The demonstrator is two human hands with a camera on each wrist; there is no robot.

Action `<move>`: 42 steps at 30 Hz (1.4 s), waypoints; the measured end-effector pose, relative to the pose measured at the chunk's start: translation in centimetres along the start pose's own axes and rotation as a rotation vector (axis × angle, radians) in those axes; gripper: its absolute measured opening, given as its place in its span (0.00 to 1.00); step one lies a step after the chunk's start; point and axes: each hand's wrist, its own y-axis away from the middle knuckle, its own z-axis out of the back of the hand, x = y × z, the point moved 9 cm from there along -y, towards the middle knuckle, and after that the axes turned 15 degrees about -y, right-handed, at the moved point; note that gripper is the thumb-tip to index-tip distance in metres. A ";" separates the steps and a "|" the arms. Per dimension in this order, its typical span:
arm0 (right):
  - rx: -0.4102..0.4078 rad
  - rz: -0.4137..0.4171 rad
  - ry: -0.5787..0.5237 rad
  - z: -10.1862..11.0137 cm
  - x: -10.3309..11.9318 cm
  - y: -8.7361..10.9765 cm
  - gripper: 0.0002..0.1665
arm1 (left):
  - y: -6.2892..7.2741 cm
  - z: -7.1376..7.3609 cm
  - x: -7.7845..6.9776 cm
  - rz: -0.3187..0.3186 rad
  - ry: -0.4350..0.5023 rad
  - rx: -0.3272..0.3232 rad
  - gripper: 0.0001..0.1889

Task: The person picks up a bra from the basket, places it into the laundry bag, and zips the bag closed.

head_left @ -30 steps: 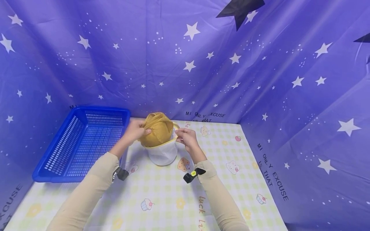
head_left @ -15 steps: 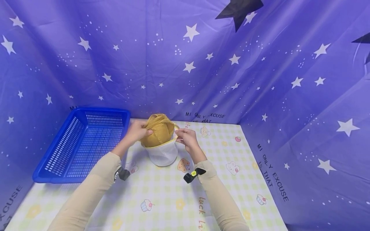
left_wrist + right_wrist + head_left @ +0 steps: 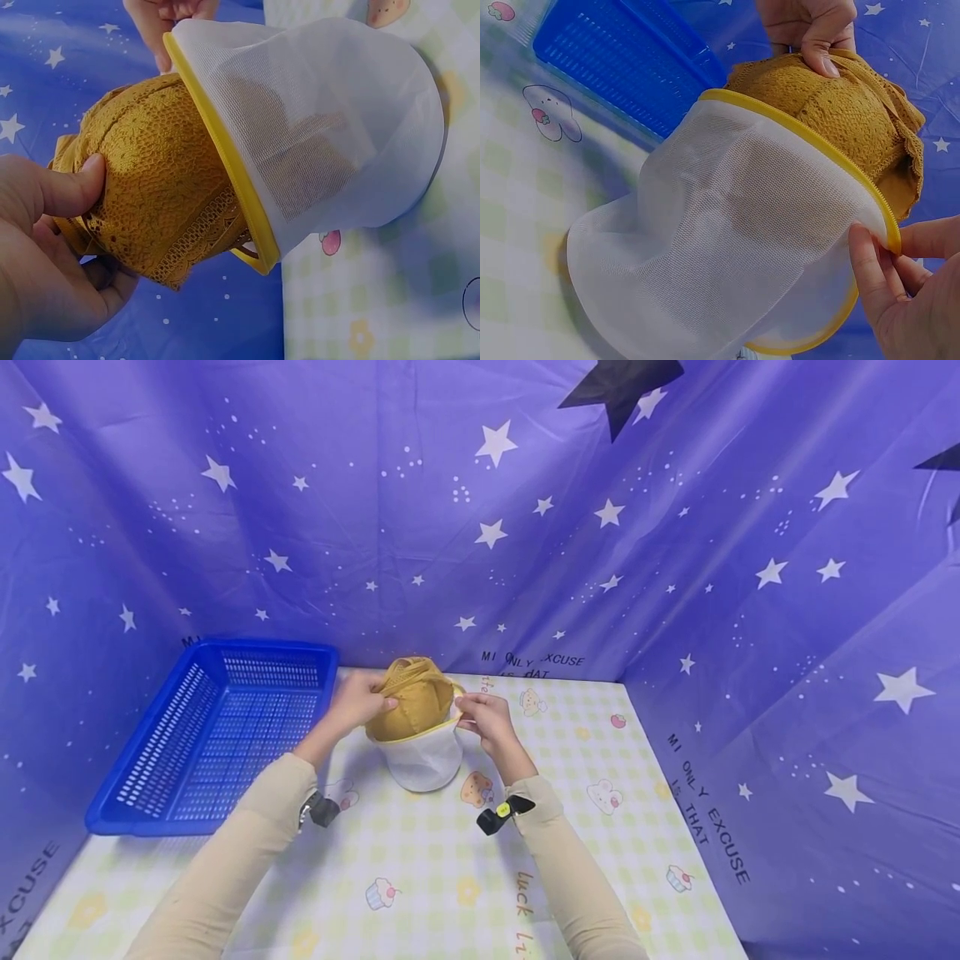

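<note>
A mustard-yellow lace bra (image 3: pixel 154 165) sits partly inside a white mesh laundry bag (image 3: pixel 423 764) with a yellow zipper rim; its lower part shows through the mesh. My left hand (image 3: pixel 356 700) pinches the bra's cup edge, thumb on the lace, in the left wrist view. With thumb and fingers my right hand (image 3: pixel 915 281) pinches the bag's yellow rim at the right side of the mouth. The bag stands upright on the table, mouth up, with the bra's cups bulging out above the rim.
A blue perforated plastic basket (image 3: pixel 217 743) stands on the left of the table, close to my left forearm. The checked tablecloth (image 3: pixel 420 852) carries printed cartoons. A purple starry curtain (image 3: pixel 420 527) closes off the back and sides.
My left hand has moved slightly right and down with the bra, which sits a little lower in the bag. My right hand keeps its hold on the rim.
</note>
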 end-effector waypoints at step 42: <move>-0.001 -0.008 -0.011 0.0 -0.5 -0.2 0.11 | 0.1 1.0 -1.0 -0.093 -0.171 0.031 0.09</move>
